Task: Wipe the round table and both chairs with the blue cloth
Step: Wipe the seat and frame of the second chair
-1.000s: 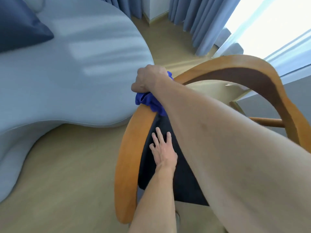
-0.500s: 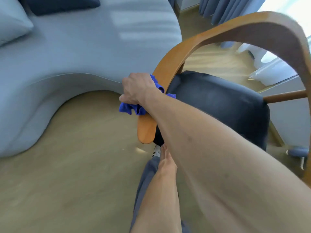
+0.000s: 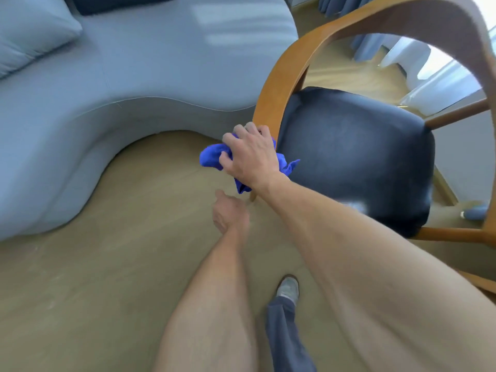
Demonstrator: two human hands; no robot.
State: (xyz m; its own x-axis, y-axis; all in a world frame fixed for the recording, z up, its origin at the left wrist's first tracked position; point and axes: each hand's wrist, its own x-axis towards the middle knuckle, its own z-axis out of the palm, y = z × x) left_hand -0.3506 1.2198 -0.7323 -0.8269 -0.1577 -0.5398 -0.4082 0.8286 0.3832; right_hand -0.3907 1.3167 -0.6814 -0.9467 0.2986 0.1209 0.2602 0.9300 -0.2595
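One chair underway, wiped near the foot of its wooden arm.

Bunched in the right hand (image 3: 251, 154), the blue cloth (image 3: 212, 156) sits at nine o'clock of the black seat (image 3: 354, 157), pressed on the lower end of the chair (image 3: 279, 87) arm; a second ago it rubbed higher up the curve, so this arm looks nearly finished. Right fingers (image 3: 228, 157) are clenched on the cloth. At six o'clock of it, the left hand (image 3: 230, 213), off the seat now, hangs loosely spread, grasping nothing. No round table shows.
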